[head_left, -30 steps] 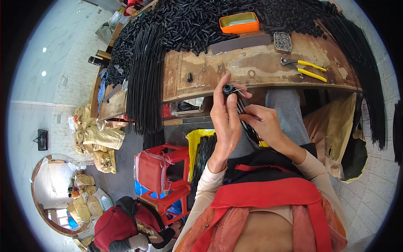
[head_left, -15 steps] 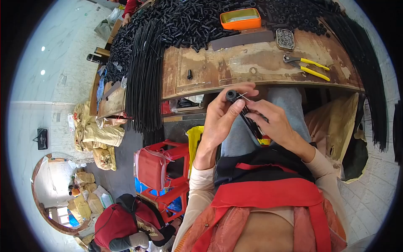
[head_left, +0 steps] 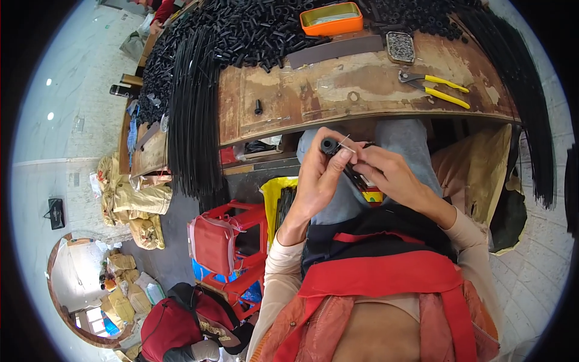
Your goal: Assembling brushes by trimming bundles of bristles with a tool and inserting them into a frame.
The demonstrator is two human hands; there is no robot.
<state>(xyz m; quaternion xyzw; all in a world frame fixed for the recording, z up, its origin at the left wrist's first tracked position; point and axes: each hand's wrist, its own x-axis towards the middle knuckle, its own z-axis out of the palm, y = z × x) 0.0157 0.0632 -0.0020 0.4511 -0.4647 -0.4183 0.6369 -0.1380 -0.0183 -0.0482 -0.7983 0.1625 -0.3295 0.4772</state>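
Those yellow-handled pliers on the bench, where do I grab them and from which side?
Probably best around the middle of both yellow handles, with your right hand coming from the right and near side. They lie flat on the bench, handles spread apart and pointing right and slightly toward you, while the dark metal head points left.

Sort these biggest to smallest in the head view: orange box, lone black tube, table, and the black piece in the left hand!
1. Table
2. Orange box
3. Unsure: lone tube and held piece, both smaller than the box. The left hand partly hides the piece, which may be nearer the camera.
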